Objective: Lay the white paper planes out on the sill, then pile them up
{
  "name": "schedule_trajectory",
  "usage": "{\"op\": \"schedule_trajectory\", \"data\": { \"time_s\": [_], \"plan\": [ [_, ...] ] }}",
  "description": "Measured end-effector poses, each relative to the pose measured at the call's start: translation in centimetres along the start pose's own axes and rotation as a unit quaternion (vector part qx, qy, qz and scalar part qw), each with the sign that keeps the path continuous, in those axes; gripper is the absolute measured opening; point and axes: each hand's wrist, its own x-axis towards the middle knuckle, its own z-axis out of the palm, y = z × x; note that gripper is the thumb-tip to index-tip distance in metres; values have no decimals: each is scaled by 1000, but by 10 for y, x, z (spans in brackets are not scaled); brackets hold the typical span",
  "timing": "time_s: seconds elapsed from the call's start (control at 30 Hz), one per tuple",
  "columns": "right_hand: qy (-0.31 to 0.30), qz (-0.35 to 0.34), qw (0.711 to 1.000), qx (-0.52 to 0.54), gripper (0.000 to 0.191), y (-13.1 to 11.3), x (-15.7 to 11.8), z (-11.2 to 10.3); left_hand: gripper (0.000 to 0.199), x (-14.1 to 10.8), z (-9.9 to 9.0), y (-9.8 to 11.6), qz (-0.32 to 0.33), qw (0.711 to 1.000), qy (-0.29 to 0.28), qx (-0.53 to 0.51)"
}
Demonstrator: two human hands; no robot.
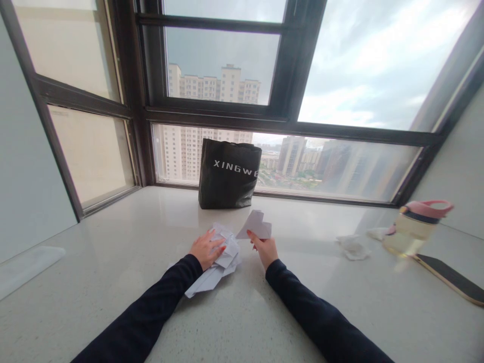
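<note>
My left hand (205,250) lies on top of a loose pile of folded white papers (229,254), its fingers apart and stretched over them. The papers overlap at many angles, and my hand covers part of the heap. Between the thumb and fingers of my right hand (265,249) is a folded white paper (259,225), pinched at its lower edge. Its outline is notched at the upper right, a bit like a tilted heart. It is held just right of the pile, above the pale countertop (242,327).
A black bag (229,176) with white lettering stands behind my hands, against the window. To the right are crumpled tissues (353,247), a pink-lidded bottle (412,229) and a phone (451,277). A flat whitish object (32,267) lies at the far left.
</note>
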Motion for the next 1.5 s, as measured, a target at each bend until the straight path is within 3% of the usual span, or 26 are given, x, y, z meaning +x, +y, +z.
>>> {"op": "schedule_trajectory", "data": {
  "time_s": [0.1, 0.3, 0.4, 0.57, 0.63, 0.83, 1.03, 1.27, 1.5],
  "plan": [
    [-14, 9, 1000, 0, 28, -1, -2, 3, 37, -1, 6, -2, 29, 990, -25, 132],
    [-34, 25, 999, -3, 27, -3, -5, 6, 41, -1, 14, -8, 15, 978, -56, 198],
    [-37, 32, 999, -5, 27, -3, -5, 6, 44, 0, 13, -8, -3, 974, -22, 226],
    [-41, 38, 998, -5, 26, -3, -6, 6, 45, -3, 2, -9, -104, 955, 53, 273],
    [-43, 39, 998, -4, 26, -3, -5, 6, 46, -3, -2, -9, -115, 952, 64, 277],
    [-48, 48, 998, -1, 26, -2, -5, 6, 34, -2, 0, 6, 42, 969, 8, 242],
    [-52, 64, 997, 7, 24, -3, -5, 7, 35, -6, 13, 10, 29, 973, -8, 228],
    [-48, 85, 994, 40, 30, -4, -6, 6, 39, 0, 9, 7, 16, 976, 62, 207],
    [-74, 120, 981, 133, 29, -4, -9, 10, 37, 5, -20, 15, 54, 964, 236, 114]
  ]
}}
